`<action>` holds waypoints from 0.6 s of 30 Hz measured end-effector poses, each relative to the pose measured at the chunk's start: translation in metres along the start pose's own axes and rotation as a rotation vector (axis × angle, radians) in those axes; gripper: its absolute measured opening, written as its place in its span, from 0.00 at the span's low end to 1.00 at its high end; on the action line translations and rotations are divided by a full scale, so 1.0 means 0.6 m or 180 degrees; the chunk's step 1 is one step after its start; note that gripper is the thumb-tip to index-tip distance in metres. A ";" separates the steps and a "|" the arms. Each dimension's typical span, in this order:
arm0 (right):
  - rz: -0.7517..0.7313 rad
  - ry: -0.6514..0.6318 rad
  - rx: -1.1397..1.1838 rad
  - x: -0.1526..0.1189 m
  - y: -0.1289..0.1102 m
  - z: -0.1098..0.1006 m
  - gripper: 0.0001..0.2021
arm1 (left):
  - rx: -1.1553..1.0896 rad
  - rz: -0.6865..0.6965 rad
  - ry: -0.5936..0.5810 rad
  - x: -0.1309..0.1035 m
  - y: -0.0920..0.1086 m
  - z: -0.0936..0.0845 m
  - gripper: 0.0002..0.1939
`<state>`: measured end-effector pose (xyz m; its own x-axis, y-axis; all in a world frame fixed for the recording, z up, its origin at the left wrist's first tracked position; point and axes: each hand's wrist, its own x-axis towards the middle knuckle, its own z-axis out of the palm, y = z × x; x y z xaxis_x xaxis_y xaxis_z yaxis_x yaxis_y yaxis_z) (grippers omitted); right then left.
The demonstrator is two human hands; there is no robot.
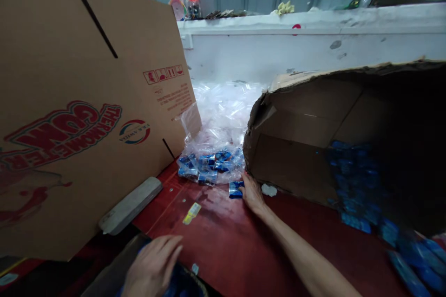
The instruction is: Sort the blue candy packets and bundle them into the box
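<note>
My right hand [253, 196] reaches forward over the red table, its thumb and fingertips on a small blue packet [235, 189]. Just beyond, a clear plastic bag [209, 160] holds several blue packets of the same kind. My left hand [153, 264] is at the near edge, slightly blurred, fingers loosely bent and thumb apart, with nothing visible in it. Blue material shows in a dark opening below this hand; the lower part of the hand is cut off by the frame.
A tall printed carton [139, 102] stands at the left, a grey block [132, 204] at its foot. On the right, a torn carton [289, 158] lies on its side, with loose blue packets [358, 185] spilling out. Clear plastic [226, 102] is heaped by the wall.
</note>
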<state>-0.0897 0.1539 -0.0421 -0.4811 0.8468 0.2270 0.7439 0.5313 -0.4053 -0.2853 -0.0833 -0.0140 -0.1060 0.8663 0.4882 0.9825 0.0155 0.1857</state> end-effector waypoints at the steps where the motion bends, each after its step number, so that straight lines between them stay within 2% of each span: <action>1: -0.0016 0.0056 0.0045 -0.004 0.000 0.000 0.22 | -0.0182 0.0013 -0.0126 0.034 0.024 0.018 0.10; 5: -0.0082 0.0229 0.0167 -0.014 0.000 0.002 0.17 | -0.0698 -0.0370 -0.0552 0.150 0.099 0.094 0.11; 9: -0.0111 0.0387 0.0204 -0.017 -0.001 0.004 0.12 | -0.0674 -0.0743 -0.0779 0.215 0.124 0.154 0.14; 12: -0.0135 0.0498 0.0220 -0.021 -0.001 0.003 0.10 | -0.0610 -0.0760 -0.0864 0.229 0.128 0.177 0.15; 18: -0.0198 0.0636 0.0321 -0.036 0.006 -0.001 0.10 | -0.0271 -0.0522 -0.0836 0.215 0.137 0.191 0.18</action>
<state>-0.0762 0.1374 -0.0477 -0.4158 0.8061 0.4211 0.6607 0.5859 -0.4692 -0.2006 0.0872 -0.0335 -0.2079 0.9551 0.2109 0.9380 0.1336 0.3198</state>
